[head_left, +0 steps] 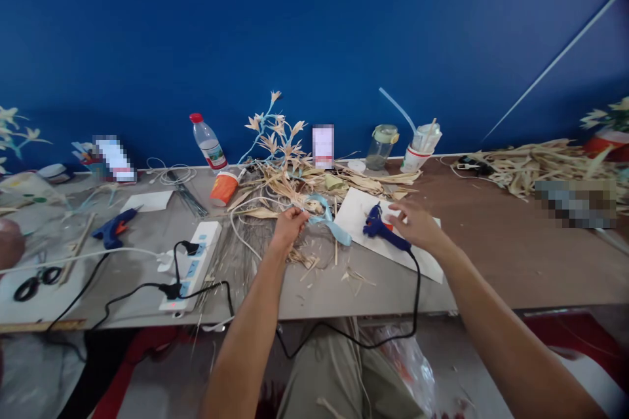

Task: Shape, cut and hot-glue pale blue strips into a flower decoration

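Observation:
My left hand (289, 228) is closed in a pinch over the middle of the table, with a light-blue ribbon (339, 233) at its fingertips. The ribbon loops away to the right. Dried, straw-coloured husks (289, 190) lie just behind these fingers. My right hand (417, 225) is held with its fingers apart, close to the handle of a dark-blue glue gun (377, 222). That gun lies on a white sheet (427, 262), and its black cord runs off the table's front edge.
A white power strip (199, 262) with plugged-in cords lies to the left. Behind stand husk flowers (272, 137), a tilted bottle (209, 144), an orange paper cup (225, 188), a phone (323, 146) and a jar (382, 146). Farther left are another glue gun (112, 229) and scissors (37, 283).

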Tool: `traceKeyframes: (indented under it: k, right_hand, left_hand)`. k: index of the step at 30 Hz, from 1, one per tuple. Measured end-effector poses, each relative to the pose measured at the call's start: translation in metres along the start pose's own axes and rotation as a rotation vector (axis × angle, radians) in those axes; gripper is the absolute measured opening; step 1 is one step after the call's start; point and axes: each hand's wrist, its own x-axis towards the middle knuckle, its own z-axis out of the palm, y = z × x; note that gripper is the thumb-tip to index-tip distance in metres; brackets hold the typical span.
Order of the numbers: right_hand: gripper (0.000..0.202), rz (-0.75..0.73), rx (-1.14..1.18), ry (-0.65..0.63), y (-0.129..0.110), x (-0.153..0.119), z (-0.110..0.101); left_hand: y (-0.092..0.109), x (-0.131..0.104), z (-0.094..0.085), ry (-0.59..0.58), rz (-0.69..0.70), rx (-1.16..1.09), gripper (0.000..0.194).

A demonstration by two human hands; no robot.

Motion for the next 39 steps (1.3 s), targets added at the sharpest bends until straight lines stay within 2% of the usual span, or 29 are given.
traceKeyframes:
  k: [1,2,4,6,8,10,12,16,23,35,39]
  right_hand:
    - [0.034,0.019,0.137,0.065,-0.013,0.0,-0.001]
    - [0.034,0.005,0.268,0.071,-0.028,0.001,0.001]
    - [0.035,-0.072,0.484,-0.014,-0.061,0.005,0.013]
    - [0.035,-0.149,0.598,-0.135,-0.089,0.011,0.033]
    - [0.036,-0.204,0.66,-0.219,-0.108,0.019,0.054]
    - [0.037,-0.205,0.661,-0.292,-0.117,0.026,0.07]
    - [0.038,-0.187,0.603,-0.346,-0.119,0.03,0.078]
    - [0.035,-0.186,0.463,-0.429,-0.115,0.03,0.078]
    - [0.008,-0.134,0.478,-0.298,-0.113,0.029,0.085]
    - [0.01,-0.116,0.537,-0.321,-0.107,0.022,0.091]
    - [0.01,-0.167,0.518,-0.294,-0.109,0.019,0.091]
  left_hand:
    - [0.001,0.0,0.001,-0.01,0.005,0.006,0.024]
    - [0.001,-0.001,0.001,-0.023,0.007,0.016,0.024]
    - [0.002,-0.002,0.002,-0.041,0.008,0.039,0.024]
    - [0.002,-0.003,0.001,-0.054,0.008,0.047,0.025]
    - [0.001,-0.003,0.001,-0.066,0.007,0.047,0.025]
    - [0.0,-0.002,0.0,-0.077,0.012,0.053,0.026]
    - [-0.001,-0.001,-0.001,-0.078,0.023,0.075,0.027]
    - [-0.001,0.0,0.0,-0.06,0.031,0.13,0.027]
    - [-0.002,0.001,0.001,-0.041,0.007,0.187,0.026]
    - [-0.006,0.004,0.005,0.049,-0.006,0.375,0.025]
    - [-0.004,0.002,0.007,0.064,0.02,0.377,0.025]
